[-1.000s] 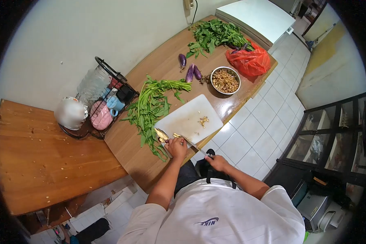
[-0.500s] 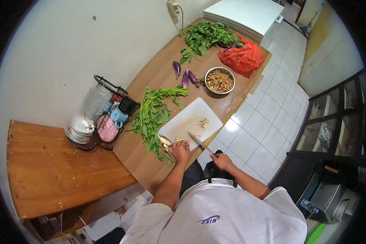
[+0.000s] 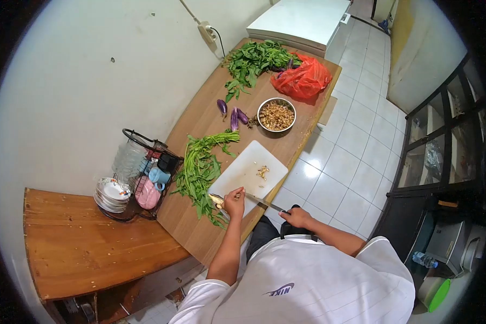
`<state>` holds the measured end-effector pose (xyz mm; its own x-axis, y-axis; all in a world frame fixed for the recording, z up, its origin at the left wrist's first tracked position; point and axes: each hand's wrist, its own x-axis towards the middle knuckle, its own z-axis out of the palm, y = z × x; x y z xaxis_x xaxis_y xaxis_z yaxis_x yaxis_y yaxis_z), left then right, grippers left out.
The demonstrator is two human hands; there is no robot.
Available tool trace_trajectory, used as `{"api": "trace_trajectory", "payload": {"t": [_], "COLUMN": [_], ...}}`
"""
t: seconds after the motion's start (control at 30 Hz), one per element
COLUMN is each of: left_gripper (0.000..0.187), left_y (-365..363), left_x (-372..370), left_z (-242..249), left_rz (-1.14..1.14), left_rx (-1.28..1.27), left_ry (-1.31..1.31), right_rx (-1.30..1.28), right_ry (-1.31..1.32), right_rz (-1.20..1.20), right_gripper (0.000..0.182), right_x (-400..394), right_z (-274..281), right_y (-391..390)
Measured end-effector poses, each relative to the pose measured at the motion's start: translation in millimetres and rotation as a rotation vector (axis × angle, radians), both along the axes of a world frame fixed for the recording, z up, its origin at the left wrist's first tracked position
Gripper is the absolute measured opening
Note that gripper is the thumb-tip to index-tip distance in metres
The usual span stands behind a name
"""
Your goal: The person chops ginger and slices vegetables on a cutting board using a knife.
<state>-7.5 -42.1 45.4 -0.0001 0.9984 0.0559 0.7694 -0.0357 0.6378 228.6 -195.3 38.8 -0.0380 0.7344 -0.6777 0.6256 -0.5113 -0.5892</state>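
My right hand (image 3: 298,218) is wrapped round the dark handle of a knife (image 3: 269,203), its blade pointing left over the white cutting board (image 3: 254,156). The fingers of my left hand (image 3: 234,203) are pinched together at the blade's tip, above the board's near left part. Whatever they hold is too small to make out. Beside that hand lie pale yellow pieces (image 3: 216,200), partly hidden by it. Small chopped yellow bits (image 3: 262,172) are scattered farther up the board.
Leafy green stems (image 3: 197,170) lie left of the board. Beyond it are purple eggplants (image 3: 234,119), a metal bowl (image 3: 277,129) of brownish pieces, more greens (image 3: 251,62) and a red plastic bag (image 3: 302,81). A dish rack (image 3: 125,131) stands at the left.
My left hand has lifted from the board's near edge, its fingers now pinched at the knife tip. The blade has swung flatter, towards the left hand. The whole view has shifted slightly.
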Motion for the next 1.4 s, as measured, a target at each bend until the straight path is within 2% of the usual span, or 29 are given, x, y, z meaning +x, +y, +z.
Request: {"api": "trace_trajectory", "payload": {"t": [0.13, 0.2, 0.23, 0.3, 0.47, 0.7, 0.77, 0.87, 1.03, 1.13, 1.2, 1.23, 1.3, 1.33, 1.4], "left_gripper": [0.019, 0.019, 0.019, 0.021, 0.023, 0.022, 0.022, 0.021, 0.023, 0.024, 0.03, 0.03, 0.045, 0.045, 0.068], "left_y": [4, 8, 10, 12, 11, 0, -6, -8, 2, 26, 38, 45, 57, 61, 67], "left_x": [-8, -9, -10, -9, -8, -43, -51, -52, -44, -28, -17, -13, 0, 5, 21], "left_z": [-6, -10, -9, -5, 17, -13, -11, -7, -6, -15, -18, -28, -39, -40, -36], "left_rz": [0.008, 0.022, 0.028, 0.033, 0.073, 0.138, 0.134, 0.161, 0.104, 0.018, -0.002, -0.022, -0.084, -0.105, -0.071], "left_rx": [-0.004, -0.073, -0.071, -0.18, -0.111, -0.131, -0.145, -0.196, -0.233, -0.249, -0.417, -0.418, -0.342, -0.344, -0.447], "left_ry": [-0.108, -0.348, -0.348, -0.507, -0.541, -0.62, -0.592, -0.558, -0.586, -0.606, -0.598, -0.602, -0.338, -0.34, -0.145], "right_rx": [-0.048, -0.031, -0.017, -0.041, -0.054, -0.007, 0.05, 0.012, 0.023, -0.014, 0.003, 0.012, 0.038, 0.061, 0.09], "right_ry": [-0.023, -0.036, -0.047, -0.05, -0.086, -0.078, -0.101, -0.074, -0.169, -0.185, -0.209, -0.218, -0.252, -0.279, -0.308], "right_rz": [0.081, 0.102, 0.12, 0.129, 0.205, 0.196, 0.089, 0.074, 0.161, 0.083, 0.043, 0.016, -0.014, -0.023, -0.036], "right_gripper": [0.081, 0.081, 0.081, 0.081, 0.078, 0.083, 0.083, 0.083, 0.082, 0.083, 0.083, 0.083, 0.081, 0.08, 0.077], "right_x": [7, 10, 10, 11, 15, -4, 2, 35, 43, 41, 42, 42, 41, 39, 35], "right_z": [3, -1, -3, -3, 1, 9, -17, -28, -16, -12, -11, -9, 0, 7, 22], "right_y": [5, 7, 7, 9, 25, 51, 54, 52, 55, 61, 64, 63, 60, 57, 51]}}
